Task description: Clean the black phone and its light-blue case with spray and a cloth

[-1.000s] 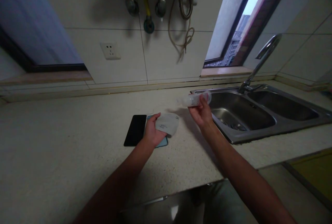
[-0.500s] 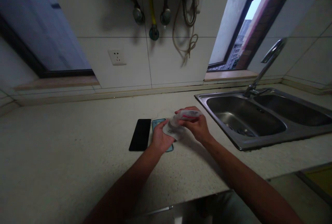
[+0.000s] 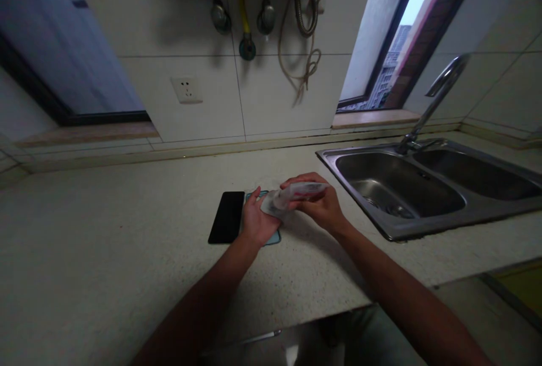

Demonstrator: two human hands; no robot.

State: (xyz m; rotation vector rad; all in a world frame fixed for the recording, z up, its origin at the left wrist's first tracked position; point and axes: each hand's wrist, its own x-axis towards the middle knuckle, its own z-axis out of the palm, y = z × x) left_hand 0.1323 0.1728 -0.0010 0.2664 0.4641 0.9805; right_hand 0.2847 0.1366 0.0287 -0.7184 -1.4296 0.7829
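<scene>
Some translucent plastic, clamped in the right hand, touches the spread left hand.

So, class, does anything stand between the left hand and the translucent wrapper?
Yes: a pale piece lies on the left hand, at one end of the wrapper. Whether hand and wrapper also touch is unclear.
</scene>
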